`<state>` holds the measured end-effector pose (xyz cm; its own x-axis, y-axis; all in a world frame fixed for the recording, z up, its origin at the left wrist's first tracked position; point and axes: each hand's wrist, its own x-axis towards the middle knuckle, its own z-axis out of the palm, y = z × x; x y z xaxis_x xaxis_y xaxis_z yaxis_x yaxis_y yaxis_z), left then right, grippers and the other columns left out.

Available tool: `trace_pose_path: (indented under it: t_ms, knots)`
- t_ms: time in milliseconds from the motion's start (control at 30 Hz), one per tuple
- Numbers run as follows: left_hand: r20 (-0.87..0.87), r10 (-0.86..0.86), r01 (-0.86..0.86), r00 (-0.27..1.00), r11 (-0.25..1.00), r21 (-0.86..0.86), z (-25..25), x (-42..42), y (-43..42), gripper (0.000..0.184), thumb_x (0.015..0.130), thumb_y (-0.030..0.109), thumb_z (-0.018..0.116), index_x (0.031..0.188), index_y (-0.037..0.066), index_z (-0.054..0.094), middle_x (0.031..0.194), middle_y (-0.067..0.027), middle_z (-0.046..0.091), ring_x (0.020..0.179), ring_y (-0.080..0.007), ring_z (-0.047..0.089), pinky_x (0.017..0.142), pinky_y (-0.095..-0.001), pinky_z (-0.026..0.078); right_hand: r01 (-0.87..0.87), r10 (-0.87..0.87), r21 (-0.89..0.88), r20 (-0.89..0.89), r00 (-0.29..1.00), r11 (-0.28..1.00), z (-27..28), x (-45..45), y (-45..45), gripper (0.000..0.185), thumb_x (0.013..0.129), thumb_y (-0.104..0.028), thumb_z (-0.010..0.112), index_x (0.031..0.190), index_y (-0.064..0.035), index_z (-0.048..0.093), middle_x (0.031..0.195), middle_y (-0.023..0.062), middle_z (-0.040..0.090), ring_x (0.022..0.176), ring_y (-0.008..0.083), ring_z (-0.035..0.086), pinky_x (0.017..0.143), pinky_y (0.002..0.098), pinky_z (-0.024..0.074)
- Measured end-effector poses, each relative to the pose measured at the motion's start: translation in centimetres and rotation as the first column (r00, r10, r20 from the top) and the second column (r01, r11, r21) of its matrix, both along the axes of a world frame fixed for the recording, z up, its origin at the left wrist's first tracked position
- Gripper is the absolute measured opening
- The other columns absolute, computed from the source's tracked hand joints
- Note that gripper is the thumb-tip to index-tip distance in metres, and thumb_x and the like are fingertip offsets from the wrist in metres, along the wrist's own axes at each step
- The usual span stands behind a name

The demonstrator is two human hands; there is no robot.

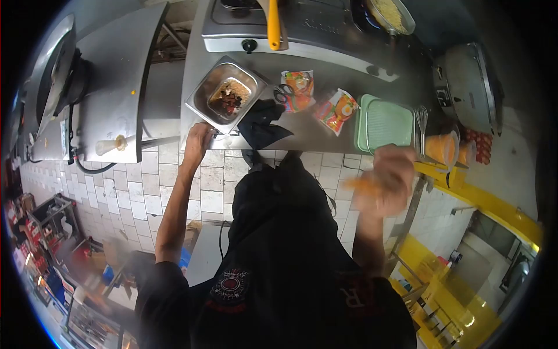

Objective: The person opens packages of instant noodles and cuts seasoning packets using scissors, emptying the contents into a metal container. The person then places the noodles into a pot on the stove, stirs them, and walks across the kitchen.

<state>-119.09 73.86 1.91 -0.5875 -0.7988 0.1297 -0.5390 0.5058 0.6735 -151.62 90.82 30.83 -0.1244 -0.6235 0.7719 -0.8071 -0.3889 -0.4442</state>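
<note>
While R hand (386, 180) is a blur w/ sth orange (361, 186) at its fingers, grip unclear, L hand (200, 136) is by near corner of steel pan (202, 104) on counter (307, 132), hold unclear too. Best steady pan, clear of scissors (283, 93) & 2 packets (337, 111).

Glossy mtl pan (203, 93) gleams; mtl c'top (332, 77) smooth. Matt cloth (261, 127) contrasts w/ shiny plastic pkts (338, 113), smooth plastic tray (362, 119).

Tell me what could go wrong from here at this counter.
The metal container sits near the front edge of the counter, beside the left hand; a bump might knock it off. The scissors lie close to the black cloth, so tugging that could drag them along.
</note>
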Motion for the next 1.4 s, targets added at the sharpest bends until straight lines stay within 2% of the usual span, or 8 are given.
trace_pose_path:
  t_ms: [267, 567, 767, 867, 900, 1000, 1300, 1400]
  knots:
    - [0.035, -0.123, 0.124, 0.992, 0.991, -0.040, 0.4, 0.8, 1.4, 0.018, 0.081, 0.007, 0.068, 0.098, 0.003, 0.065, 0.111, -0.0131, 0.064, 0.099, -0.0335, 0.059, 0.083, -0.0428, 0.046, 0.104, -0.299, 0.596, 0.238, 0.924, 0.796, -12.0, -5.6, 2.5, 0.012, 0.091, -0.007, 0.061, 0.085, 0.0021, 0.058, 0.094, 0.0108, 0.058, 0.080, 0.0268, 0.056, 0.069, 0.0313, 0.0451]
    - [0.202, -0.125, 0.140, 0.971, 0.988, -0.059, -1.0, -1.5, 1.8, 0.011, 0.079, 0.009, 0.067, 0.083, 0.000, 0.061, 0.081, -0.0164, 0.060, 0.082, -0.0352, 0.057, 0.073, -0.0446, 0.043, -0.229, 0.006, 0.793, 0.274, 0.962, 0.564, -22.0, -13.6, -10.6, 0.015, 0.088, -0.019, 0.065, 0.083, -0.0052, 0.067, 0.140, 0.0195, 0.049, 0.116, 0.0322, 0.059, 0.093, 0.0391, 0.0463]
    - [0.245, -0.119, 0.138, 0.962, 0.989, -0.062, -2.2, -1.6, 1.9, 0.011, 0.085, 0.009, 0.062, 0.080, -0.001, 0.063, 0.082, -0.0203, 0.060, 0.080, -0.0370, 0.057, 0.074, -0.0454, 0.043, -0.397, 0.326, 0.746, 0.251, 0.911, 0.535, -29.6, -15.3, -17.8, 0.019, 0.087, -0.018, 0.062, 0.080, -0.0018, 0.069, 0.128, 0.0218, 0.057, 0.108, 0.0304, 0.063, 0.086, 0.0413, 0.0480]
    - [0.273, -0.135, 0.170, 0.952, 0.979, -0.109, -2.8, -1.5, 2.1, 0.009, 0.087, 0.008, 0.059, 0.084, 0.000, 0.063, 0.084, -0.0191, 0.061, 0.083, -0.0361, 0.057, 0.080, -0.0459, 0.043, -0.336, 0.140, 0.933, 0.318, 0.938, 0.132, -26.8, -14.0, -17.9, 0.019, 0.085, -0.014, 0.061, 0.073, 0.0014, 0.064, 0.094, 0.0227, 0.065, 0.080, 0.0312, 0.065, 0.071, 0.0431, 0.0484]
    - [0.257, -0.105, 0.139, 0.961, 0.984, -0.115, -3.0, -1.7, 2.3, 0.008, 0.086, 0.007, 0.059, 0.083, 0.000, 0.062, 0.083, -0.0191, 0.060, 0.083, -0.0368, 0.057, 0.080, -0.0458, 0.043, -0.335, 0.163, 0.933, 0.313, 0.936, 0.129, -28.3, -14.4, -17.9, 0.019, 0.085, -0.014, 0.061, 0.073, 0.0014, 0.064, 0.094, 0.0227, 0.065, 0.080, 0.0312, 0.065, 0.071, 0.0431, 0.0484]
    - [0.230, -0.086, 0.083, 0.969, 0.996, 0.023, -3.1, -1.8, 2.2, 0.004, 0.085, 0.004, 0.057, 0.084, 0.000, 0.058, 0.086, -0.0204, 0.060, 0.087, -0.0384, 0.056, 0.081, -0.0457, 0.044, -0.364, 0.306, 0.678, 0.210, 0.929, 0.639, -28.5, -14.3, -15.9, 0.021, 0.086, -0.014, 0.060, 0.073, 0.0028, 0.059, 0.086, 0.0182, 0.058, 0.079, 0.0370, 0.061, 0.070, 0.0427, 0.0479]
    - [0.109, 0.128, -0.108, 0.986, 0.979, -0.172, 0.8, -3.7, 6.5, 0.011, 0.090, 0.004, 0.054, 0.092, -0.002, 0.063, 0.078, -0.0189, 0.060, 0.080, -0.0354, 0.059, 0.076, -0.0430, 0.048, -0.119, 0.256, 0.772, -0.057, 0.965, 0.624, -14.9, -13.1, -7.9, 0.016, 0.092, -0.015, 0.059, 0.098, -0.0015, 0.064, 0.110, 0.0103, 0.056, 0.092, 0.0324, 0.063, 0.080, 0.0425, 0.0512]
    - [-0.050, 0.145, -0.134, 0.988, 0.973, 0.187, 6.0, -7.7, 8.9, 0.010, 0.088, 0.004, 0.061, 0.094, -0.001, 0.067, 0.087, -0.0158, 0.067, 0.085, -0.0328, 0.065, 0.076, -0.0391, 0.052, -0.120, 0.322, 0.724, -0.146, 0.935, 0.679, -14.5, -13.3, -6.3, 0.017, 0.092, -0.014, 0.057, 0.101, -0.0008, 0.063, 0.117, 0.0093, 0.054, 0.102, 0.0297, 0.061, 0.086, 0.0421, 0.0513]
